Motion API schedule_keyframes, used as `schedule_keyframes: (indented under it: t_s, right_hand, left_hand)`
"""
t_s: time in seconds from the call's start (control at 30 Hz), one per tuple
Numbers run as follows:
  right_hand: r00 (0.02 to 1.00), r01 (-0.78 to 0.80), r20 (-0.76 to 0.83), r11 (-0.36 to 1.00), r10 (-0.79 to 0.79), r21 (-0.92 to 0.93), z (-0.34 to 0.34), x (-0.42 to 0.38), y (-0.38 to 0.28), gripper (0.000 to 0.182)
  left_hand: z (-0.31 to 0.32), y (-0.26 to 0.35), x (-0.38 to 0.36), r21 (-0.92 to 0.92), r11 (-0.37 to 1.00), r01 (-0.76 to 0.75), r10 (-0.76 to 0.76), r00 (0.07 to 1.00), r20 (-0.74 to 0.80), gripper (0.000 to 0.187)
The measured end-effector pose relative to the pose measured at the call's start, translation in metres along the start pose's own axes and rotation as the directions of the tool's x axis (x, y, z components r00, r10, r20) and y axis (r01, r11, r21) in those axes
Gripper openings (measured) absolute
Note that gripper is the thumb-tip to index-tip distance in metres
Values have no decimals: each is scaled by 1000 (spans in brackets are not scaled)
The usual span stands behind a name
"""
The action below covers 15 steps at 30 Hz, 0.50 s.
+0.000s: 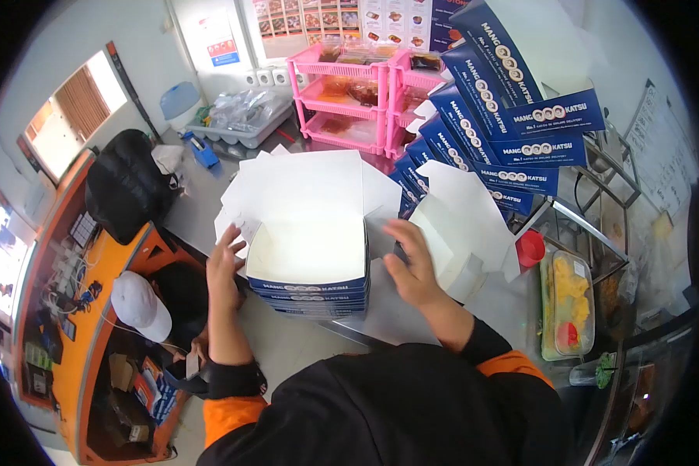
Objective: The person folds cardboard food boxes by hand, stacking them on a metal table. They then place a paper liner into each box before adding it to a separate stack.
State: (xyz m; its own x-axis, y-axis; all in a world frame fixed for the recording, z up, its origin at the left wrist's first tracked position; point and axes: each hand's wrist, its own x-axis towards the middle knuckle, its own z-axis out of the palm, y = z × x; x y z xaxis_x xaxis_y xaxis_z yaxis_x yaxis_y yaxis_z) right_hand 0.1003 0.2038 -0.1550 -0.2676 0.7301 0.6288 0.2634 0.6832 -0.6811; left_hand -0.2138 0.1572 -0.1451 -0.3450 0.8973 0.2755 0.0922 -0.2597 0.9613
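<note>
In front of me stands a stack of open food boxes (307, 252), white inside with navy printed sides, one nested in another and their white lids raised at the back. My left hand (224, 268) is at the stack's left side, fingers apart and holding nothing. On the other side, my right hand (413, 264) is spread open near the right edge of the stack, with nothing in it. Just beyond my right hand lies another open white box (450, 233).
Piles of navy boxes (474, 116) rise at the back right beside a pink rack (342, 93) with food trays. A grey tray (245, 128) holds plastic bags. Right of me are a red cup (530, 248) and a yellow-filled container (568, 307). A person in a white cap (141, 304) is lower left.
</note>
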Motion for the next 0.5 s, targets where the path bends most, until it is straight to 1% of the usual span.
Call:
schedule_keyframes:
  t_s: [0.03, 0.07, 0.1, 0.13, 0.17, 0.2, 0.27, 0.3, 0.33, 0.37, 0.43, 0.5]
  right_hand:
    - [997, -1, -79, 998, -4, -63, -9, -10, 6, 44]
    - [996, -90, -54, 958, 78, -273, -20, -22, 10, 46]
    - [985, -165, -43, 864, 165, -475, -31, -35, 13, 47]
    - [954, -221, 11, 727, 300, -650, -39, -51, 21, 41]
    - [897, -238, 36, 552, 440, -799, -44, -64, 31, 36]
    - [846, -221, 90, 499, 526, -838, -48, -74, 40, 32]
    - [712, -170, 165, 395, 682, -903, -53, -88, 54, 25]
    - [789, -180, 133, 431, 600, -884, -55, -93, 55, 22]
    - [855, -182, 96, 468, 510, -865, -55, -98, 54, 21]
    - [909, -180, 53, 504, 414, -845, -56, -102, 52, 19]
    - [937, -184, 21, 542, 350, -820, -58, -107, 49, 17]
    - [955, -180, -3, 572, 296, -801, -64, -115, 49, 12]
  left_hand:
    - [1, -22, -11, -63, 983, -172, 172, 985, -11, 67]
    - [-2, -48, -16, -133, 968, -212, 218, 976, 29, 86]
    - [9, -42, -27, 79, 911, -404, 402, 915, 42, 78]
    - [19, -48, -32, 39, 915, -402, 402, 916, 8, 77]
    - [28, -54, -38, -1, 918, -397, 396, 918, -26, 77]
    - [35, -54, -42, -28, 915, -402, 399, 913, -84, 76]
    - [44, -51, -37, 31, 919, -393, 394, 912, -110, 79]
    - [49, -49, -36, 58, 918, -391, 395, 910, -125, 81]
    - [54, -46, -38, 41, 933, -357, 359, 926, -114, 79]
    - [58, -47, -38, 43, 933, -358, 360, 925, -122, 77]
    - [61, -50, -36, 46, 931, -362, 365, 921, -137, 73]
    - [53, -50, -33, 175, 892, -416, 439, 890, -121, 70]
